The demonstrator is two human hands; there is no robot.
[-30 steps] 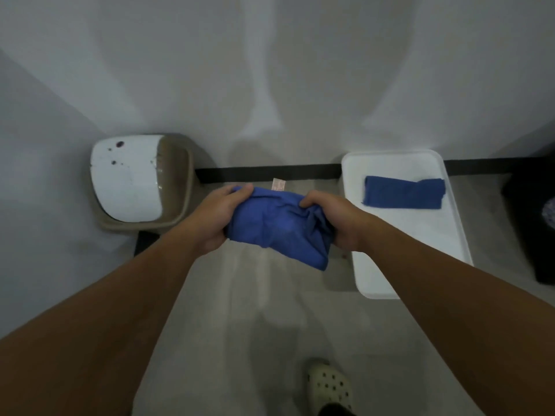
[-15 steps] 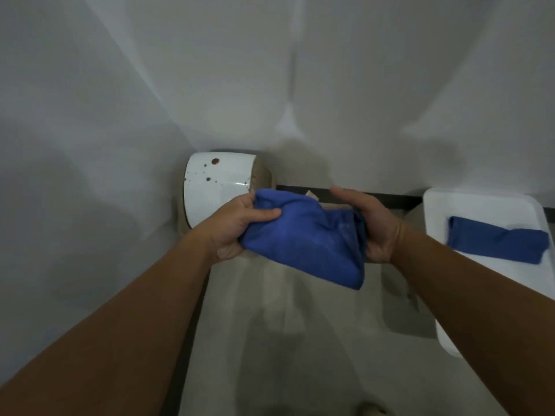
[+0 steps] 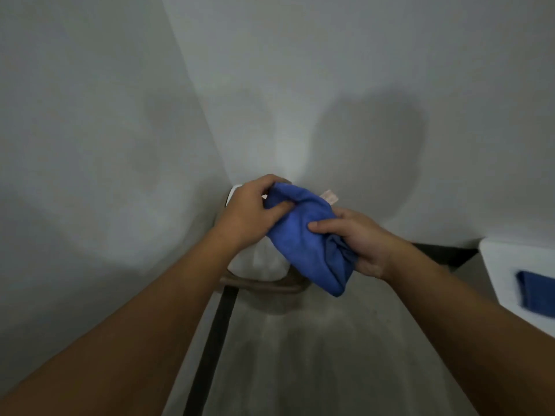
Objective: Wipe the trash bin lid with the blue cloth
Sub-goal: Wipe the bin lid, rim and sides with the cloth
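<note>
A bunched blue cloth [image 3: 309, 235] with a small pale tag is held between both hands in the middle of the view. My left hand [image 3: 250, 213] grips its upper end and my right hand [image 3: 359, 243] grips its lower right side. Directly beneath the hands and cloth stands the trash bin in the wall corner. Its white lid [image 3: 261, 261] shows only as a strip below my left wrist, and its brown rim [image 3: 261, 285] curves under it. Most of the lid is hidden by the hands and the cloth.
Two grey walls meet in a corner just behind the bin. A white tray [image 3: 507, 265] at the right edge holds a second folded blue cloth [image 3: 537, 292]. A dark skirting strip [image 3: 210, 349] runs along the left wall's foot beside the grey floor [image 3: 315, 355].
The view has swung left and closer, so the bin now lies under the hands. Both hands carried the cloth over the lid, and the white tray slid to the right edge.
</note>
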